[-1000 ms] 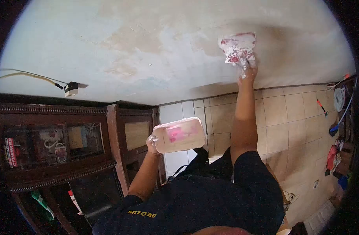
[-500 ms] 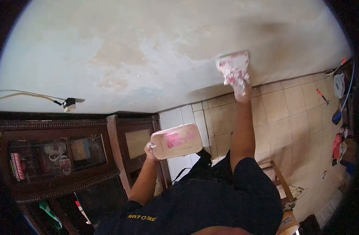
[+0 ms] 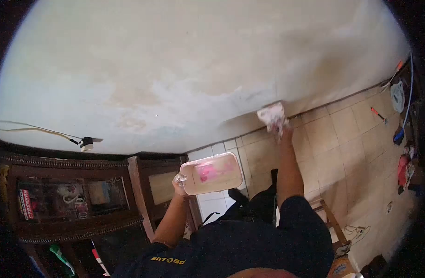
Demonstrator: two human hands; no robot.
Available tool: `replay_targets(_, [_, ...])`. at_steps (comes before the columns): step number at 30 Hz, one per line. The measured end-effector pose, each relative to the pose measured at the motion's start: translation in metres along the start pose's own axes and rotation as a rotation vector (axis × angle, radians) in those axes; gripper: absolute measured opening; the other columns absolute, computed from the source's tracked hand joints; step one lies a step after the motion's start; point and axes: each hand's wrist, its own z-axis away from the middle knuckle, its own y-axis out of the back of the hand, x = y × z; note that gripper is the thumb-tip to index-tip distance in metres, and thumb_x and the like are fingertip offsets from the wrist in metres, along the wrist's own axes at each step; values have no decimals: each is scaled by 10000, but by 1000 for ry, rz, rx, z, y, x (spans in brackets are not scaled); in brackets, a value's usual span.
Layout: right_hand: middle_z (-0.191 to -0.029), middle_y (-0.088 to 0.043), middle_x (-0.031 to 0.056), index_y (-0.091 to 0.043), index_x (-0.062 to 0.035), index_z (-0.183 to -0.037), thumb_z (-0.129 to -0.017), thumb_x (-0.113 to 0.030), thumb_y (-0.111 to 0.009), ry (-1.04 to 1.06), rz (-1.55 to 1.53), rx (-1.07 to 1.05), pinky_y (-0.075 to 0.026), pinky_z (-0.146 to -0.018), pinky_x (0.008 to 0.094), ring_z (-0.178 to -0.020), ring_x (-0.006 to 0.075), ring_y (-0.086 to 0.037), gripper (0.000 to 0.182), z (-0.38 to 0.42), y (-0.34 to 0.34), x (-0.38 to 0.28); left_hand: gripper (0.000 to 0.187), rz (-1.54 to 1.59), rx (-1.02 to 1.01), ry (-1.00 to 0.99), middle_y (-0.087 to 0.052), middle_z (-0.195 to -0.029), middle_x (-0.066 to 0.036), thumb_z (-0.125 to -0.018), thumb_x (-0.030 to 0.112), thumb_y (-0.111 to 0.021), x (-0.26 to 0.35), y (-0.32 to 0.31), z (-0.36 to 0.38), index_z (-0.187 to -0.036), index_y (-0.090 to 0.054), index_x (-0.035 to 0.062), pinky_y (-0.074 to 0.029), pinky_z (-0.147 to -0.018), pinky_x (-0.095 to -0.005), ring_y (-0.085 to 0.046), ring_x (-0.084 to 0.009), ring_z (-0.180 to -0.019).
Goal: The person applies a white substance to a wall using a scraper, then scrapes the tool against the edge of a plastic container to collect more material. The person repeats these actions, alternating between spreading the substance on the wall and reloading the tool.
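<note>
Near the foot of the wall [image 3: 189, 69], the nearer right hand [image 3: 284, 131] grips the scraper [image 3: 271, 114], which points wallward from its fingers; the left hand [image 3: 179, 183] clasps the tub [image 3: 217, 184] by its left end.

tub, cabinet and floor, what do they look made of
Tub: probably plastic, smooth and slightly glossy, judging by its thin rim and rounded corners. Cabinet: likely dark varnished wood, going by the brown colour and ridged trim. Floor: apparently ceramic tile, from the straight joint lines; its glaze is hard to judge.

The head camera looks down, facing the wall [image 3: 194, 51].
</note>
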Motion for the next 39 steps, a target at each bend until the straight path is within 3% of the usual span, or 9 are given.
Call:
replay_targets(2, [-965,-553,47,-539,-62,-1056,-811,-303,-532,-95,97,9,-461,-681,334,-844,187,-538,344,31,23,8,480,34,-44,-23,-553,-1066,-119,-738,316,-454,-4,-11,-13,-1107,-520,16,-437,-858,-402,-542,-263,-963])
replay_targets(4, [-947,-576,71,-517,-59,-1057,-816,-244,-553,-116,-416,-41,-512,-677,347,-784,241,-582,306,101,-35,-61,370,86,13,19,-556,-1048,-107,-812,260,-436,-4,-30,-23,-1075,-532,18,-458,-835,-398,-555,-247,-939])
replay_targets(11, [-1074,-523,98,-467,-61,-1147,-839,-261,-502,-250,-322,-308,-478,-779,393,-951,239,-530,369,133,-110,-234,334,233,-156,9,-544,-1067,-110,-843,226,-417,13,-141,-35,-1109,-500,43,-488,-784,-389,-545,-256,-962])
replay_targets(16, [-1015,-521,113,-482,-2,-1093,-824,-228,-515,68,144,-442,-520,-677,377,-824,244,-566,352,177,-161,-329,343,299,-186,-17,-539,-1081,-108,-844,251,-409,5,-174,-33,-1120,-493,65,-477,-794,-410,-540,-262,-967])
replay_targets(21, [-1072,-515,124,-464,-19,-1132,-828,-281,-501,47,185,-439,-514,-693,401,-833,260,-568,404,233,-186,-293,322,412,-232,70,-552,-1062,-108,-842,254,-423,28,-151,-35,-1087,-512,65,-461,-827,-410,-548,-259,-954])
replay_targets(26, [-1120,-518,95,-412,-36,-1189,-815,-295,-521,-410,82,-513,-527,-680,405,-949,272,-559,468,220,-116,-224,324,416,-252,3,-553,-1060,-108,-840,259,-439,26,-112,-40,-1075,-516,49,-450,-846,-400,-543,-253,-964])
replay_targets(29, [-1186,-479,150,-406,-53,-1205,-854,-305,-444,21,589,-470,-485,-810,383,-1022,253,-534,434,214,-84,-203,329,445,-210,20,-552,-1060,-108,-838,259,-447,11,-103,-36,-1076,-517,43,-443,-859,-396,-539,-248,-970])
replay_targets(36, [-1025,-565,110,-465,-9,-1137,-868,-197,-429,-465,122,-582,-484,-800,334,-919,209,-569,329,231,-155,-219,356,453,-129,72,-556,-1046,-117,-820,284,-442,-4,-87,-14,-1058,-535,36,-439,-857,-404,-533,-260,-973])
replay_targets(39, [-1130,-522,150,-406,-1,-1204,-892,-246,-392,-355,256,-396,-477,-845,367,-1004,258,-543,397,238,-156,-216,380,452,-94,73,-558,-1044,-113,-820,307,-411,2,-96,-4,-1059,-537,40,-431,-866,-398,-535,-255,-975])
